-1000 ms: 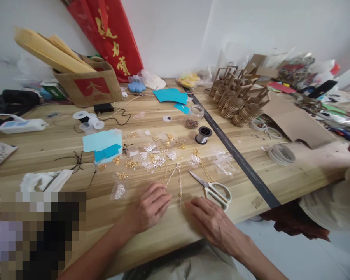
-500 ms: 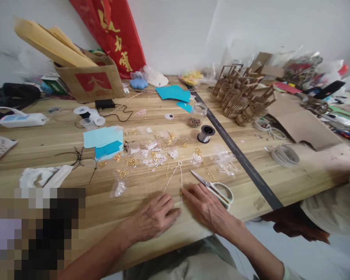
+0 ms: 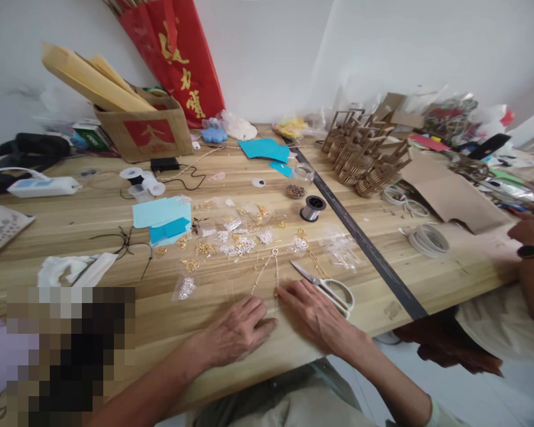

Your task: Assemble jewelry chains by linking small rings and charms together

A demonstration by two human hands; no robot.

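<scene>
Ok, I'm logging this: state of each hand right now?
Left hand: palm down at the pale chain's left strand; grip can't be told.
Right hand: palm down at the right strand; grip can't be told.

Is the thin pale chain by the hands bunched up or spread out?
Spread out: the chain forms two separate strands running from a small ring toward the left hand and right hand.

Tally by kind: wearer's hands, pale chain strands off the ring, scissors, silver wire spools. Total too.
Left hand and right hand: 2
Chain strands off the ring: 2
Scissors: 1
Wire spool: 1
Total: 6
</scene>
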